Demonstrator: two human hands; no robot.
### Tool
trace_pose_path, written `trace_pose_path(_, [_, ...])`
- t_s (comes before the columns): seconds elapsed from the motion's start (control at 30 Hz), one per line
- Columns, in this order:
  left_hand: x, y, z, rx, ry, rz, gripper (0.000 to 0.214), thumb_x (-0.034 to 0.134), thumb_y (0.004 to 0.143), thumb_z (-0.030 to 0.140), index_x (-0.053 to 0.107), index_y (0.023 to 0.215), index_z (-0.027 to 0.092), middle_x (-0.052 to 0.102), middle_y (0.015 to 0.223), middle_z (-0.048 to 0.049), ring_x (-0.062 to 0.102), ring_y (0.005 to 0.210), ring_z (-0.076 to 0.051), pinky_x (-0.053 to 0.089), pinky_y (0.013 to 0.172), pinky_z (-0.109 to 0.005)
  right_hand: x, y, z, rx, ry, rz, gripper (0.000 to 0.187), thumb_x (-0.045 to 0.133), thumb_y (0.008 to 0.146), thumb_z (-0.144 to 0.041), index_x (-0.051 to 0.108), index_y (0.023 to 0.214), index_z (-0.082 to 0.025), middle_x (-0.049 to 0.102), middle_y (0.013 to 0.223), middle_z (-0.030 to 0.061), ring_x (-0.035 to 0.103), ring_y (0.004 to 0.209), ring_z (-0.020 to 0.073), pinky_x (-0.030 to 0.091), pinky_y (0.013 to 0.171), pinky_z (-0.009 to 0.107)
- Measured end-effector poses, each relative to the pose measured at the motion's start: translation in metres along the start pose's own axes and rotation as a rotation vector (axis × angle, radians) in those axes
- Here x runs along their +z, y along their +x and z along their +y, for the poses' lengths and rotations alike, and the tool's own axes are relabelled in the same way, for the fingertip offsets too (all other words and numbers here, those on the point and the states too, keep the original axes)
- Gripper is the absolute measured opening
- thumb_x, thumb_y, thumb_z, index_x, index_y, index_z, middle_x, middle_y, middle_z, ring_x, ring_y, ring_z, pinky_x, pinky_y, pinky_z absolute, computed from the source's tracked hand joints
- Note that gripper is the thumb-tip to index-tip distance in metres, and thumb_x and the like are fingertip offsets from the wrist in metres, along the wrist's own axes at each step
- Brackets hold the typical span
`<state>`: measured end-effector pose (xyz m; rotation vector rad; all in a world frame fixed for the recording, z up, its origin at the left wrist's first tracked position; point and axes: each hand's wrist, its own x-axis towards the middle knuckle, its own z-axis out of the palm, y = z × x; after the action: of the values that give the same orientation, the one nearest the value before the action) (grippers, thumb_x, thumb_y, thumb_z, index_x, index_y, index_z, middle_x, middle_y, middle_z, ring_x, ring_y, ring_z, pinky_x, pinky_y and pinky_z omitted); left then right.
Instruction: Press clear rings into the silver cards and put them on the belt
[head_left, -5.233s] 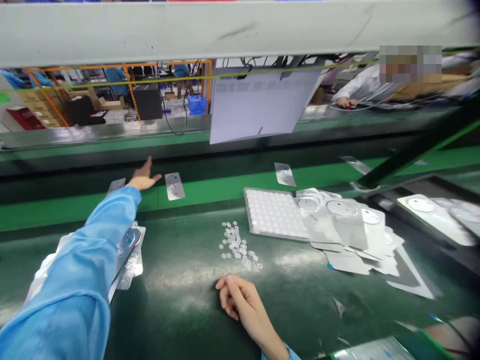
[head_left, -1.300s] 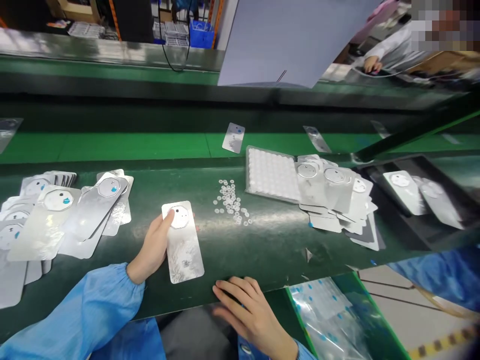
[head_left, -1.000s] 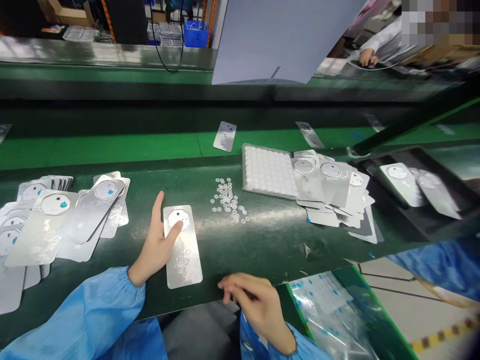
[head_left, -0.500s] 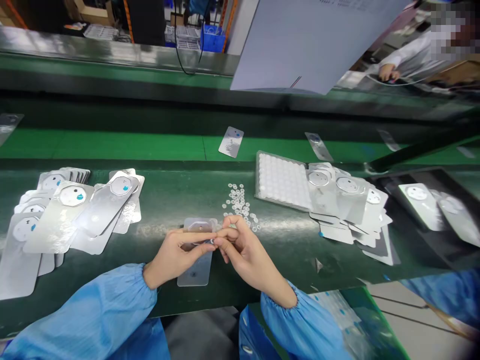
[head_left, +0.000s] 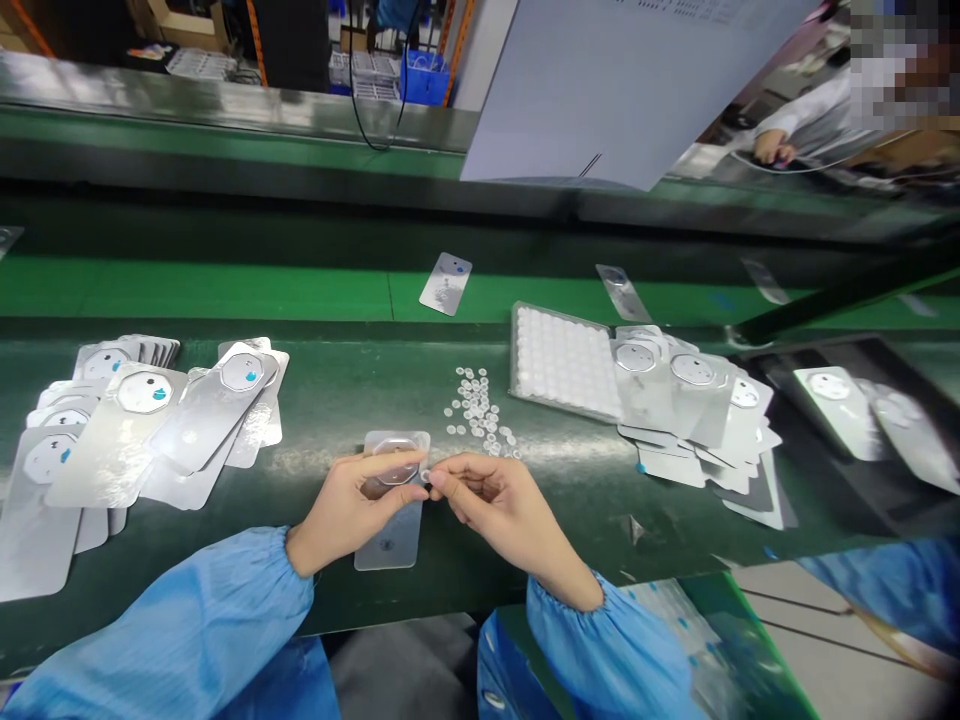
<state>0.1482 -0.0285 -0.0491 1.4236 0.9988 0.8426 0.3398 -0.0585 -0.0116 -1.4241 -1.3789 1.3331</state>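
Sm. ring [head_left: 425, 477] in R grip's [head_left: 491, 500] pinch, nr card [head_left: 388, 548] edge, L grip [head_left: 351, 500] spread alongside

Dozens of rings [head_left: 480, 405], two trays [head_left: 566, 408] (one black)

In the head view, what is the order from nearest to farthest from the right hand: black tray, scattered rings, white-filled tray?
1. Scattered rings: just beyond the right hand.
2. White-filled tray: beyond, to the right.
3. Black tray: far right.

No text or numbers legible; marks on cards [head_left: 141, 440] too small.
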Motion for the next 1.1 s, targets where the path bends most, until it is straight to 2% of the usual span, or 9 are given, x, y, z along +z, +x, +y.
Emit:
trace_pose_path(0.1, [0.0, -0.001, -0.002, 0.046, 0.035, 0.003, 0.041, 0.078, 0.088, 0.032, 0.074, 0.128, 0.026, 0.074, 0.129, -0.0071, 0.069, 0.119, -0.028, 0.053, 0.104, -0.036, 0.009, 0.0, 0.003, -0.029, -0.002, 0.143, 0.038, 0.074, 0.087, -0.053, 0.077, 0.08, -0.016, 0.072, 0.063, 0.0041, 0.057, 0.046, 0.0117, 0.047, 0.044, 0.023])
trace_pose_path(0.17, [0.0, -0.002, -0.002, 0.058, 0.036, -0.009, 0.045, 0.072, 0.092, 0.032, 0.069, 0.136, 0.027, 0.072, 0.132, -0.0072, 0.07, 0.114, -0.026, 0.054, 0.1, -0.035, 0.017, 0.001, 0.006, -0.053, -0.005, 0.208, 0.037, 0.074, 0.087, -0.052, 0.077, 0.079, -0.016, 0.071, 0.061, 0.0042, 0.061, 0.049, 0.0137, 0.05, 0.047, 0.024])
trace_pose_path(0.33, [0.002, -0.005, 0.001, -0.04, -0.026, 0.005, 0.077, 0.072, 0.091, 0.036, 0.04, 0.16, 0.025, 0.076, 0.105, -0.0069, 0.07, 0.084, -0.022, 0.059, 0.08, -0.033, 0.029, 0.003, 0.013, -0.06, -0.027, 0.273, 0.037, 0.072, 0.089, -0.051, 0.075, 0.076, -0.017, 0.072, 0.062, 0.0053, 0.065, 0.053, 0.0163, 0.052, 0.049, 0.025])
trace_pose_path(0.47, [0.003, -0.006, 0.003, -0.065, -0.104, 0.04, 0.09, 0.075, 0.086, 0.034, 0.031, 0.164, 0.024, 0.075, 0.103, -0.0067, 0.069, 0.082, -0.023, 0.058, 0.083, -0.034, 0.032, 0.003, 0.015, -0.056, -0.034, 0.284, 0.039, 0.071, 0.09, -0.052, 0.073, 0.074, -0.017, 0.071, 0.06, 0.0045, 0.064, 0.051, 0.0156, 0.051, 0.049, 0.025])
trace_pose_path(0.57, [0.002, -0.007, 0.002, -0.059, -0.081, 0.013, 0.093, 0.072, 0.09, 0.034, 0.019, 0.167, 0.024, 0.074, 0.105, -0.0067, 0.067, 0.082, -0.021, 0.057, 0.083, -0.032, 0.034, 0.003, 0.016, -0.054, -0.038, 0.292, 0.038, 0.071, 0.09, -0.051, 0.073, 0.075, -0.017, 0.07, 0.059, 0.0038, 0.063, 0.05, 0.0149, 0.05, 0.048, 0.024])
trace_pose_path(0.73, [0.002, -0.006, -0.008, 0.003, -0.05, -0.012, 0.099, 0.068, 0.095, 0.032, 0.002, 0.167, 0.027, 0.072, 0.107, -0.0051, 0.065, 0.085, -0.017, 0.055, 0.085, -0.03, 0.037, 0.003, 0.016, -0.052, -0.043, 0.311, 0.036, 0.07, 0.09, -0.05, 0.072, 0.075, -0.017, 0.068, 0.056, 0.0024, 0.062, 0.049, 0.0145, 0.05, 0.049, 0.024])
trace_pose_path(0.87, [0.003, -0.007, -0.013, 0.058, -0.126, -0.009, 0.108, 0.069, 0.095, 0.027, -0.013, 0.165, 0.031, 0.072, 0.108, -0.0047, 0.066, 0.082, -0.016, 0.055, 0.08, -0.029, 0.033, 0.003, 0.012, -0.02, -0.068, 0.278, 0.039, 0.07, 0.09, -0.052, 0.071, 0.074, -0.017, 0.065, 0.054, 0.0016, 0.061, 0.048, 0.0139, 0.047, 0.049, 0.024])
trace_pose_path(1.0, [0.001, -0.009, -0.007, 0.036, -0.228, -0.02, 0.11, 0.073, 0.093, 0.027, -0.009, 0.166, 0.03, 0.07, 0.096, -0.0013, 0.063, 0.077, -0.014, 0.054, 0.075, -0.025, 0.023, 0.005, 0.007, -0.002, -0.095, 0.247, 0.046, 0.077, 0.084, -0.055, 0.057, 0.061, -0.02, 0.056, 0.049, -0.0023, 0.049, 0.044, 0.0104, 0.038, 0.045, 0.023])
trace_pose_path(1.1, [-0.001, -0.005, -0.003, -0.049, -0.284, 0.014, 0.103, 0.079, 0.088, 0.033, 0.013, 0.167, 0.027, 0.071, 0.092, -0.001, 0.063, 0.075, -0.014, 0.053, 0.072, -0.024, 0.021, 0.011, 0.009, -0.035, -0.032, 0.267, 0.045, 0.084, 0.077, -0.054, 0.055, 0.07, -0.02, 0.056, 0.058, -0.0041, 0.049, 0.05, 0.0099, 0.038, 0.047, 0.022])
